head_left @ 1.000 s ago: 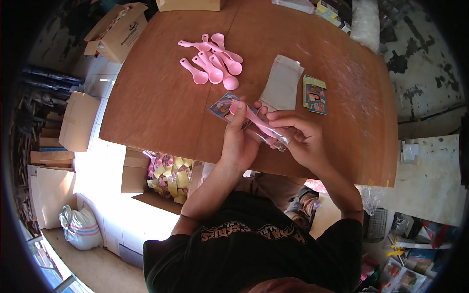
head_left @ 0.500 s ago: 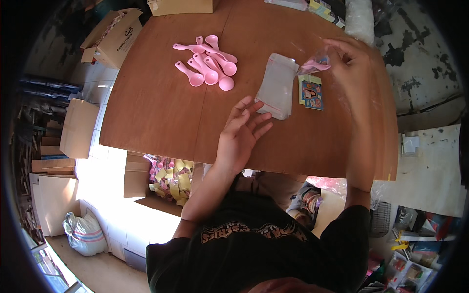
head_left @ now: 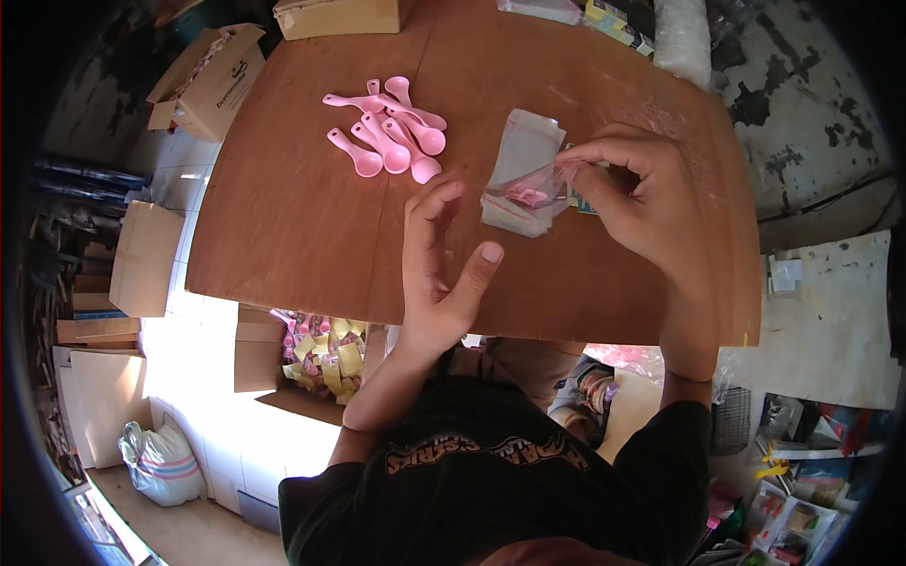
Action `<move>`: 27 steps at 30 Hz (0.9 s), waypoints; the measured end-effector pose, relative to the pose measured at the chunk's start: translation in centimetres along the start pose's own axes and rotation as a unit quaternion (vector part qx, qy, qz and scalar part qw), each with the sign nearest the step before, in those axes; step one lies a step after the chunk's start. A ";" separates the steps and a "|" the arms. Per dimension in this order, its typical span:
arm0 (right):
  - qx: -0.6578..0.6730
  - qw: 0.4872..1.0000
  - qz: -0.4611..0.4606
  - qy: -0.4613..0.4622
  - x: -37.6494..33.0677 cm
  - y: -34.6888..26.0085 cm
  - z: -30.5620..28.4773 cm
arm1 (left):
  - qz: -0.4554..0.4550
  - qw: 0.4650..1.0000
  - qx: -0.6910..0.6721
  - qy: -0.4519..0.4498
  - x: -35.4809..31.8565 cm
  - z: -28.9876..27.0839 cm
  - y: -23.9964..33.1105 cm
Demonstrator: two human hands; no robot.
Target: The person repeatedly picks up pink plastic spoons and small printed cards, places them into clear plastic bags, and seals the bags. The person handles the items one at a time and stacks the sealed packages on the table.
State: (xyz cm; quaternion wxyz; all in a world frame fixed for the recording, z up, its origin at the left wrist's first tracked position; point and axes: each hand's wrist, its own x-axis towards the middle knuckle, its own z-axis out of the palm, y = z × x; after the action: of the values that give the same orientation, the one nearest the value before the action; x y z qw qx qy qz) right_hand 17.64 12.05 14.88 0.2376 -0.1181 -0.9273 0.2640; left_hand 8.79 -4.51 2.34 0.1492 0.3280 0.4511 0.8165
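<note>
My right hand (head_left: 651, 193) pinches the edge of a small clear plastic bag (head_left: 530, 191) with something pink in it, apparently a spoon. The bag hangs over the lower part of a stack of flat clear bags (head_left: 525, 141) on the table. Beneath my right fingers a small printed card stack (head_left: 583, 201) is mostly hidden. Spread open and holding nothing, my left hand (head_left: 440, 264) hovers with fingers curved and thumb apart. Just beyond its fingertips lies a loose pile of pink plastic spoons (head_left: 394, 156).
The brown wooden table (head_left: 293, 226) has a curved left side. Below its front edge stands a carton (head_left: 260, 354) of packed pink spoons with yellow cards. Another carton (head_left: 340, 19), a plastic-wrapped roll (head_left: 681, 42) and more card packs (head_left: 618, 26) sit along the far edge.
My right hand has brought the bag left and nearer, from beyond the cards to over the bag stack. My left hand has shifted left toward the spoons, its thumb now apart.
</note>
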 end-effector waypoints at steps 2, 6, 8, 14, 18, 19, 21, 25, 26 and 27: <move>0.039 0.999 0.034 -0.001 -0.9 -1.0 0.5 | 0.097 0.974 0.178 -0.103 1.0 -0.1 0.7; 0.072 0.997 0.017 -0.030 -1.6 -2.0 0.8 | 0.031 0.985 0.105 -0.131 1.4 0.9 2.1; 0.078 0.996 0.030 -0.036 -1.7 -2.4 0.8 | 0.038 0.995 0.064 -0.071 1.0 1.3 1.4; -0.005 0.986 -0.139 0.089 -2.8 -2.4 1.1 | -0.076 0.993 0.085 -0.022 0.4 1.6 3.2; -0.126 0.959 -0.234 0.093 -3.1 -1.6 1.9 | -0.056 0.990 0.116 -0.060 0.0 1.8 3.3; -0.146 0.956 -0.236 0.094 -3.1 -1.6 2.1 | -0.043 0.986 0.148 -0.063 0.0 2.0 3.5; -0.164 0.952 -0.241 0.094 -3.3 -1.5 2.1 | -0.029 0.981 0.180 -0.067 -0.1 2.1 3.6; -0.193 0.941 -0.255 0.106 -3.5 -1.1 2.5 | 0.011 0.960 0.261 -0.100 0.0 1.9 3.7; -0.193 0.942 -0.254 0.107 -3.6 -1.1 2.4 | 0.045 0.948 0.293 -0.113 0.2 1.9 3.8; -0.217 0.937 -0.257 0.096 -3.7 -1.1 2.5 | 0.043 0.948 0.294 -0.114 0.2 1.8 3.9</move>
State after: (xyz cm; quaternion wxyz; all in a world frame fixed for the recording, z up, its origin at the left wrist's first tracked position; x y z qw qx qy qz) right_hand 19.43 8.76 12.27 0.3535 0.0506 -0.9337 -0.0266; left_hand 10.08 -5.36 6.36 0.0610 0.4672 0.6362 0.6110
